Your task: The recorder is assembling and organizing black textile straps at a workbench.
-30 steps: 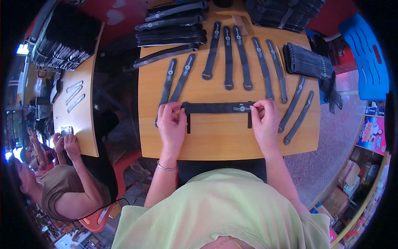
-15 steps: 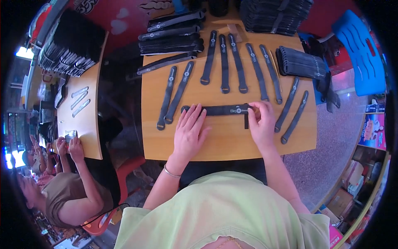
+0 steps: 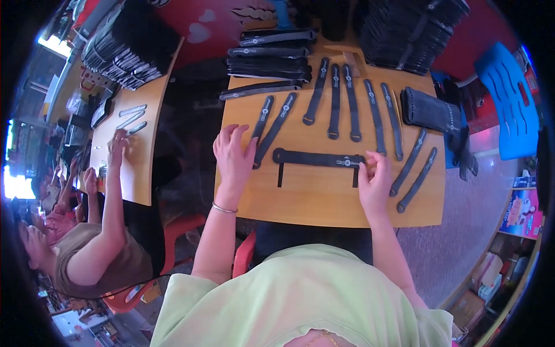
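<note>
A dark grey strap (image 3: 318, 158) lies crosswise on the wooden table in front of me. It has a rounded left end and a pale print near its right end. Two narrow black strips (image 3: 280, 175) stick out below it, one near each end. My right hand (image 3: 375, 180) is at the strap's right end, thumb and forefinger closed about its tip. My left hand (image 3: 233, 157) is clear of that strap, fingers apart, by two slanted straps (image 3: 274, 130) that it partly covers. Whether it touches them I cannot tell.
Several more straps (image 3: 335, 101) lie spread across the table (image 3: 300, 205). Bundled straps (image 3: 269, 66) are piled at the back left, with a tall stack (image 3: 410, 34) at the back right. A folded bundle (image 3: 430, 110) lies at the right edge. A co-worker (image 3: 98, 254) sits at the left table.
My left hand has lifted off the strap and moved left, baring the strap's left end and a second black strip. My right hand stays at the right end. The co-worker's arm reaches forward.
</note>
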The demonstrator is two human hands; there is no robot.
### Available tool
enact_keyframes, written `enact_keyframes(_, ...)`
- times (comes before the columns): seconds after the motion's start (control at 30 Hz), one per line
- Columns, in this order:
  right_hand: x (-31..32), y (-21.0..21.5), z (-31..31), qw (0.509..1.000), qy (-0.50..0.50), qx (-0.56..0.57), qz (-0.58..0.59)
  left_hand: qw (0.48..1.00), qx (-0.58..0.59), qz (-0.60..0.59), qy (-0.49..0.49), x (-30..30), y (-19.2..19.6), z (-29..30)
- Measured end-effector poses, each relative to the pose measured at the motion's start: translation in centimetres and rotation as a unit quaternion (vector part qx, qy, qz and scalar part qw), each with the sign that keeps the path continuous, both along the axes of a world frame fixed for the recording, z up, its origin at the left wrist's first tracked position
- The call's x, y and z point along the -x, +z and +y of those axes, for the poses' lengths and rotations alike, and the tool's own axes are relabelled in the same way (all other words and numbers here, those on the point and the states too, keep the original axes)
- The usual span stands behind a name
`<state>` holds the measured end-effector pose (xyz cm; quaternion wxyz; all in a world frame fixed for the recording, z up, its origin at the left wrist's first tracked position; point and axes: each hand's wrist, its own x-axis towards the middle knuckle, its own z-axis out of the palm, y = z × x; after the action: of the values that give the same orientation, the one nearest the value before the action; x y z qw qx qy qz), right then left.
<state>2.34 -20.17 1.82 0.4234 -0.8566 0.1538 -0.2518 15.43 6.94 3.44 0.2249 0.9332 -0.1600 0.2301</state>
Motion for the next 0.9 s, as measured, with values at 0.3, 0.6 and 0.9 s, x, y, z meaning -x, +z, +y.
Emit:
enact_keyframes(0.3, 0.3, -0.5, -0.3, 1.0, 0.0, -0.026, -0.016, 0.997, -0.014, 0.073, -0.006, -0.8, -0.5, 1.8)
enact_keyframes(0.6, 0.5, -0.8, -0.4, 0.997, -0.001, -0.076, -0.025, 0.992, 0.041, 0.116, -0.004, -0.3, -0.8, 2.7)
enact_keyframes(0.9, -1.9, 3.9, 4.1, 0.968, 0.213, 0.128, -0.039, 0.959, 0.256, 0.116, -0.017, 1.2, 0.8, 3.4)
